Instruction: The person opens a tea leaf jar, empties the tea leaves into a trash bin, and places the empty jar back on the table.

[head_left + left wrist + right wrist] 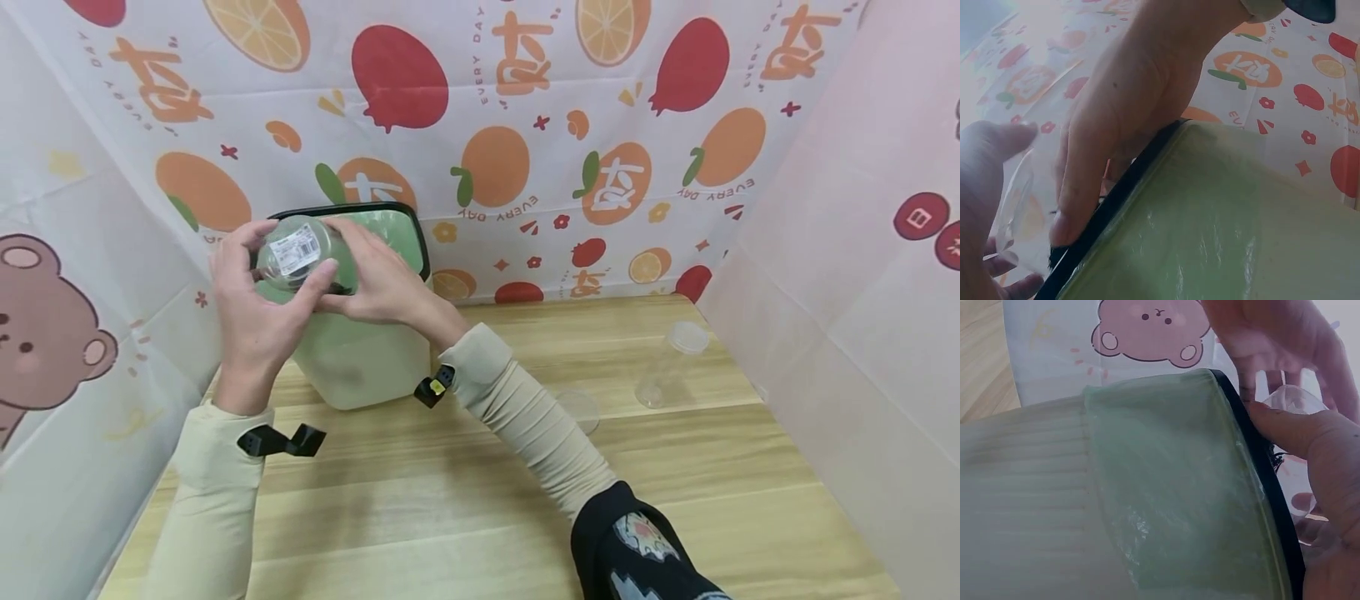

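Observation:
Both hands grip a clear plastic jar [298, 250] over the mouth of a pale green bin [367, 358]. The jar is tipped over, its base with a white barcode label turned up towards the head camera. My left hand [258, 292] wraps its left side, thumb across the front. On the other side, my right hand [386, 279] curls round it, with the thumb low by the bin rim. Dark stringy bits [1277, 459] show beside the rim in the right wrist view. A green plastic bag [390, 237] lines the bin and folds over its outside.
Right of the bin, a clear round lid [579, 408] lies on the wooden table [420, 500]. Farther right stands another clear jar [663, 371] with its lid on. Fruit-print sheeting [487, 100] hangs behind the bin; more sheeting lines both sides.

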The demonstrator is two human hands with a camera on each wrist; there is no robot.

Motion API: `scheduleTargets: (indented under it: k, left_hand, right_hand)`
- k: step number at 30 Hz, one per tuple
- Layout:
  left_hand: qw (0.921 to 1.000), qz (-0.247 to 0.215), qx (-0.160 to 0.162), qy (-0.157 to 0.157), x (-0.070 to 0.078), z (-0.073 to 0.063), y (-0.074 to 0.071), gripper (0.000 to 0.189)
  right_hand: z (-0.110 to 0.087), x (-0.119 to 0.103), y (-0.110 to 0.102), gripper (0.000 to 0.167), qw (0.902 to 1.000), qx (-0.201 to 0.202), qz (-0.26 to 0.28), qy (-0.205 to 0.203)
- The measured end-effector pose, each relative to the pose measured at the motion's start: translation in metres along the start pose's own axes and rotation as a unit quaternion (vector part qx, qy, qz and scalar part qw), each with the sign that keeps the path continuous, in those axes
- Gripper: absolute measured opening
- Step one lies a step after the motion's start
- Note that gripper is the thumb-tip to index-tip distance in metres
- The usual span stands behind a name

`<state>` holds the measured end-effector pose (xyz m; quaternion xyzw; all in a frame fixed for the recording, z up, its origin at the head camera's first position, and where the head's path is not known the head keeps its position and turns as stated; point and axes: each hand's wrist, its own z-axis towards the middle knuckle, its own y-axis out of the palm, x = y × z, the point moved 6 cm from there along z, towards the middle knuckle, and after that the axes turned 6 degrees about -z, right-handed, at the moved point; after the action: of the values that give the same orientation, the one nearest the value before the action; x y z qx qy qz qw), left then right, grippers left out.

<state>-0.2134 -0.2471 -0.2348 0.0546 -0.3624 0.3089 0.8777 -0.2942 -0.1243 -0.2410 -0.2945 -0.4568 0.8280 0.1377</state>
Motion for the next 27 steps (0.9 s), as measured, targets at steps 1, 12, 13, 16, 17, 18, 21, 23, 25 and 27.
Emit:
scheduleTargets:
  k: [1, 12, 13, 16, 17, 18, 21, 23, 25, 27]
  left_hand:
    - [0.9999, -0.009, 0.000, -0.005, 0.003, -0.003, -0.001, 0.061]
    - [0.9930, -0.076, 0.089, 0.018, 0.013, -0.032, -0.031, 0.046]
    - [0.9927, -0.076, 0.092, 0.018, 0.010, -0.035, -0.034, 0.046]
    - [0.9936, -0.066, 0.090, 0.017, -0.002, -0.045, -0.041, 0.045]
    - [0.9940, -0.063, 0.089, 0.015, -0.005, -0.048, -0.043, 0.045]
    - [0.9944, -0.060, 0.087, 0.013, -0.009, -0.052, -0.045, 0.044]
    - [0.9950, -0.057, 0.083, 0.002, -0.019, -0.062, -0.050, 0.042]
    - [0.9952, -0.055, 0.081, -0.006, -0.025, -0.068, -0.052, 0.041]
    - [0.9950, -0.057, 0.082, -0.013, -0.029, -0.073, -0.055, 0.040]
    - [0.9949, -0.056, 0.083, -0.017, -0.032, -0.076, -0.057, 0.040]
  right_hand:
    - [0.000, 0.001, 0.000, 0.097, 1.0000, -0.001, 0.006, 0.006]
    - [0.000, 0.008, -0.002, 0.096, 0.9979, 0.004, 0.046, 0.045]
    - [0.000, 0.009, -0.003, 0.096, 0.9977, 0.005, 0.049, 0.047]
    - [0.000, 0.011, -0.006, 0.096, 0.9959, 0.009, 0.070, 0.058]
    - [0.000, 0.013, -0.006, 0.096, 0.9947, 0.008, 0.081, 0.063]
    - [0.000, 0.014, -0.007, 0.095, 0.9931, 0.009, 0.096, 0.067]
    - [0.000, 0.017, -0.007, 0.096, 0.9859, 0.003, 0.141, 0.090]
    - [-0.001, 0.019, -0.006, 0.096, 0.9807, -0.002, 0.164, 0.106]
    - [-0.002, 0.020, -0.005, 0.098, 0.9771, -0.004, 0.177, 0.119]
    - [-0.003, 0.021, -0.005, 0.097, 0.9746, -0.001, 0.183, 0.129]
